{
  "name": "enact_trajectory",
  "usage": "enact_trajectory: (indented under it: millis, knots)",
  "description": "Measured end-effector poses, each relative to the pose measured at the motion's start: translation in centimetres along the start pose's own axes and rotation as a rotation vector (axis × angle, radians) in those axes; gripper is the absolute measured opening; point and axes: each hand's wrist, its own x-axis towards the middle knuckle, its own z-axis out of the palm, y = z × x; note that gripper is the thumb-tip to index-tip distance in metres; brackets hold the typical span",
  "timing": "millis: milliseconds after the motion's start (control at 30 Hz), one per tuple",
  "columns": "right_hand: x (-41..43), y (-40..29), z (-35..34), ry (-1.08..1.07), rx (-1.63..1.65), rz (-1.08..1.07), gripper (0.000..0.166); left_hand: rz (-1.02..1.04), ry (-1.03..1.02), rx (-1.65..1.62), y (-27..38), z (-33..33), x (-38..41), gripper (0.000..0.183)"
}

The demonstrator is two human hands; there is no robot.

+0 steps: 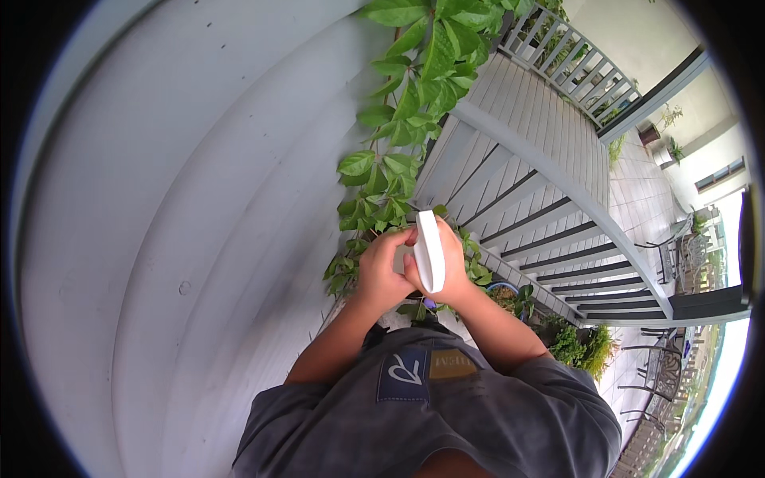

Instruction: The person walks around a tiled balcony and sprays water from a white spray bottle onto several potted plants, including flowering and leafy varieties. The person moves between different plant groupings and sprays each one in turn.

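Between my hands is a slim white object (430, 254), smooth and plastic-looking, seen nearly edge-on; its exact kind cannot be told. My right hand (455, 263) wraps around its right side, and most of those fingers are hidden behind it. On the left, my left hand (382, 272) has its thumb and forefinger curled toward the object and the right hand. Whether it grips part of the object is hidden. Just beyond both hands, a leafy green climbing vine (412, 125) hangs along the grey siding wall (197, 197).
A grey slatted railing (556, 155) runs to my right, with a plank deck (532, 101) behind it. Potted plants (508, 296) and a leafy shrub (568, 346) stand low by its base. Metal garden chairs (663, 364) are farther right on the paving.
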Motion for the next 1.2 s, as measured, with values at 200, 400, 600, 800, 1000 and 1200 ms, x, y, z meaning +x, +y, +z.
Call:
enact_trajectory:
  millis: [200,400,600,800,1000,1200]
  knots:
    - [-1.9,0.1,0.7,0.016,0.03,-0.015,0.039,0.048,-0.006,-0.036,-0.4,-0.1,-1.3,0.053]
    - [-2.5,-0.3,-0.6,-0.018,0.057,-0.018,0.042,0.019,-0.017,-0.005,1.3,0.6,-1.7,0.055]
    - [-5.3,-0.9,-2.9,-0.023,0.097,-0.037,0.036,0.011,-0.006,0.097,4.3,2.0,-4.3,0.049]
    - [-9.4,-2.0,-6.0,-0.003,0.291,-0.005,0.037,-0.08,-0.114,0.188,8.5,4.1,-6.9,0.052]
    - [-14.1,-2.6,-8.7,-0.222,0.3,0.021,0.057,-0.209,-0.14,0.179,10.0,6.8,-12.9,0.071]
    - [-15.0,-1.8,-12.6,-0.338,0.239,-0.03,0.077,-0.455,-0.12,-0.328,10.3,6.9,-12.7,0.056]
